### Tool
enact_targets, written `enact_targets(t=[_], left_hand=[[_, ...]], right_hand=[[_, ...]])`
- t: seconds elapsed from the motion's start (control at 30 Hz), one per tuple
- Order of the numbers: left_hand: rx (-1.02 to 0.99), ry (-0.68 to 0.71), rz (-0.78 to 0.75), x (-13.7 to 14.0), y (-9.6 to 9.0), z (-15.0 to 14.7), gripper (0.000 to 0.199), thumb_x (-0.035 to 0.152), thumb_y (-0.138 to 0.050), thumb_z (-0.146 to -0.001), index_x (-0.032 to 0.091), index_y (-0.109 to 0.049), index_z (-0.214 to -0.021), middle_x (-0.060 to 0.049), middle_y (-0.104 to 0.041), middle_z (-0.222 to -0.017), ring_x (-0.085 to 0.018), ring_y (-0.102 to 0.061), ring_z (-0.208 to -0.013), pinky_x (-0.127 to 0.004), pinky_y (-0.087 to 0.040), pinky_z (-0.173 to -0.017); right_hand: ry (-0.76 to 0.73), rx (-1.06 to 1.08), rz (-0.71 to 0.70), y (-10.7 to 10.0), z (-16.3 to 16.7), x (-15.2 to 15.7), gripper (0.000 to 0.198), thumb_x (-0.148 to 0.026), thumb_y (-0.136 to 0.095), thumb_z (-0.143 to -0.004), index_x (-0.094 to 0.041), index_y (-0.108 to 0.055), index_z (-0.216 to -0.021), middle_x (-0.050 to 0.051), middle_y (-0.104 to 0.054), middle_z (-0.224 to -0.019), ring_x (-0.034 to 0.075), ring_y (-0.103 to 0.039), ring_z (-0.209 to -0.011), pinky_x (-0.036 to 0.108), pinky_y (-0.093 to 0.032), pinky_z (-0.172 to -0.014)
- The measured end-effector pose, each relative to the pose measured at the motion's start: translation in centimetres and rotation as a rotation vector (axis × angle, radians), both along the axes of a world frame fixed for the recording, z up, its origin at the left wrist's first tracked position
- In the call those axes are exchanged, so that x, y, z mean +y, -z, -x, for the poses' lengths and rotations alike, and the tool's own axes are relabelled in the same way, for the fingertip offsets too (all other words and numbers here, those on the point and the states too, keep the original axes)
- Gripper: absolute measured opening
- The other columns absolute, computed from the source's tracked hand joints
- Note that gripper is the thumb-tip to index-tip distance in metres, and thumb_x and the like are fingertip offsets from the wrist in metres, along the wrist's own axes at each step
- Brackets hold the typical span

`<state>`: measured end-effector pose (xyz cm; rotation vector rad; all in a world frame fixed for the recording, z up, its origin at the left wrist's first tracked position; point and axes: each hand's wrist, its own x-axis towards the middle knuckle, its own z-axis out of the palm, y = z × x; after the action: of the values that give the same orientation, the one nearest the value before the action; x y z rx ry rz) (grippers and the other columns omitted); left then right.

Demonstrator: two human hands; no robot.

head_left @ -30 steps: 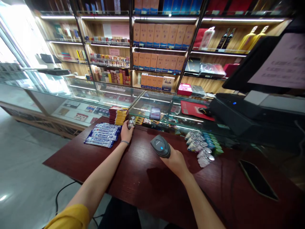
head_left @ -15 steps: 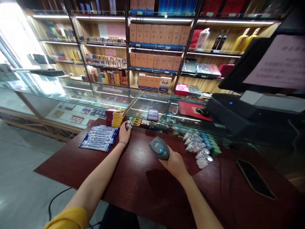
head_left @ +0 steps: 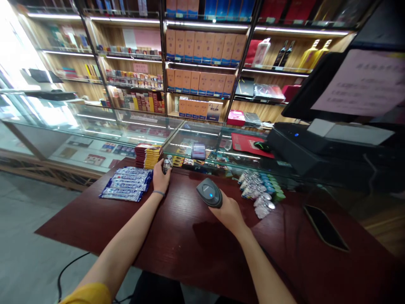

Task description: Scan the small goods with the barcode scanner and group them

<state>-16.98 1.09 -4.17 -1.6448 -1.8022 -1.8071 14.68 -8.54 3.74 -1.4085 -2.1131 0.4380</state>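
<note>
My left hand (head_left: 160, 179) reaches to the far side of the dark red table, its fingers curled round a small clear bottle with a silvery cap (head_left: 166, 166). A second such bottle (head_left: 170, 158) stands right behind it. My right hand (head_left: 230, 211) grips a grey barcode scanner (head_left: 209, 193) with a blue light, raised over the middle of the table. Left of my left hand lie blue-and-white wrapped packets (head_left: 126, 184) in an overlapping row. Stacks of dark red and yellow packets (head_left: 147, 156) stand just beyond them.
Several small silver-capped bottles (head_left: 253, 185) stand in rows at the right, some with blue or green contents. A phone (head_left: 325, 227) lies farther right. The glass counter (head_left: 202, 134) borders the table's far edge; a dark till machine (head_left: 303, 154) stands on it.
The whole view has shifted slightly, so the scene sits a little further left. Both hands keep their hold, with the left still at the bottle and the scanner almost in place.
</note>
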Motion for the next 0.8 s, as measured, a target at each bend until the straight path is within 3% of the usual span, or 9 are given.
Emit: enact_targets(t=[0.17,0.33,0.5,0.67,0.8], left_hand=[[0.091,0.079,-0.139,-0.9,-1.4,-1.7,0.040,0.031,-0.061,-0.092,0.016,-0.057,-0.130,-0.015,-0.060,-0.125,-0.027,-0.056,-0.121,-0.046,-0.045,-0.107],[0.103,0.292,-0.122,-0.5,-1.9,-5.8,0.042,0.034,-0.063,-0.092,0.019,-0.057,-0.130,-0.013,-0.060,-0.124,-0.026,-0.057,-0.118,-0.044,-0.051,-0.101],[-0.014,0.532,-0.045,-0.4,-2.2,-13.2,0.046,0.035,-0.064,-0.091,0.022,-0.054,-0.134,-0.012,-0.056,-0.127,-0.024,-0.058,-0.117,-0.043,-0.055,-0.096],[-0.087,0.701,0.057,-1.0,-1.6,-21.6,0.050,0.032,-0.067,-0.089,0.025,-0.053,-0.137,-0.011,-0.054,-0.127,-0.023,-0.059,-0.113,-0.043,-0.056,-0.096],[-0.095,0.797,0.132,-1.2,-0.4,-27.0,0.055,0.029,-0.067,-0.088,0.026,-0.051,-0.140,-0.011,-0.052,-0.129,-0.023,-0.058,-0.114,-0.041,-0.056,-0.093]], right_hand=[[0.115,0.055,0.003,-1.5,-1.4,0.3,0.045,-0.029,-0.070,-0.075,-0.025,-0.064,-0.119,0.007,-0.078,-0.095,0.033,-0.074,-0.095,0.035,-0.055,-0.076],[0.239,0.256,-0.120,-2.2,-4.9,1.3,0.048,-0.031,-0.068,-0.076,-0.024,-0.061,-0.124,0.007,-0.076,-0.099,0.030,-0.072,-0.100,0.037,-0.056,-0.080],[0.349,0.447,-0.150,-3.4,-8.9,1.6,0.045,-0.035,-0.069,-0.076,-0.024,-0.062,-0.119,0.005,-0.075,-0.090,0.026,-0.072,-0.079,0.033,-0.055,-0.064],[0.459,0.641,-0.051,-4.6,-12.4,1.2,0.042,-0.039,-0.069,-0.075,-0.022,-0.060,-0.112,-0.001,-0.069,-0.069,0.018,-0.057,-0.043,0.028,-0.045,-0.042],[0.513,0.728,-0.089,-4.6,-15.1,0.9,0.032,-0.038,-0.068,-0.076,-0.023,-0.060,-0.102,-0.006,-0.060,-0.055,0.016,-0.054,-0.039,0.026,-0.044,-0.042]])
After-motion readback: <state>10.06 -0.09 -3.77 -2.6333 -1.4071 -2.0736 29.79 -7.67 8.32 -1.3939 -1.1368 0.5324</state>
